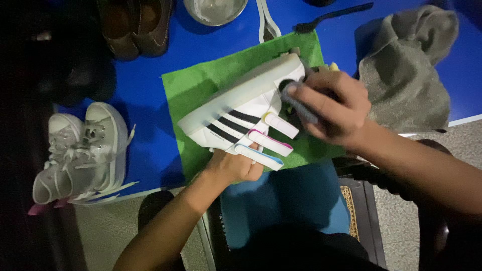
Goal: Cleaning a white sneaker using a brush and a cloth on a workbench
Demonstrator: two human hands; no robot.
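A bright blue table (150, 95) fills the upper part of the view, dimly lit, its near edge giving way to a speckled grey floor (396, 221) at 5 o'clock, where a dark wooden chair (364, 211) with a blue seat cushion (296, 198) stands just below the table edge. On the blue top lies a green cloth (201, 85), and on it — at the centre of the view — the white sneaker (241, 108) with black side stripes and three white straps tipped in yellow, pink and blue. It is tipped onto its side with the pale sole facing 11 o'clock; its long axis runs from 8 o'clock to 2 o'clock, though which end is the toe I cannot tell. The left hand (233, 165) comes up from 7 o'clock and grips the shoe from beneath at the straps, fingers curled against it. The right hand (334, 108) enters from 4 o'clock, fingers closed around a small grey cloth (298, 105) pressed to the shoe's 2 o'clock end. Around them: a pair of grey lace-up sneakers (80, 150) at 9 o'clock, brown shoes (135, 25) at 11 o'clock, a metal bowl (216, 10) at 12 o'clock, a dark brush (331, 15) at 1 o'clock, and a crumpled grey towel (406, 70) at 2 o'clock.
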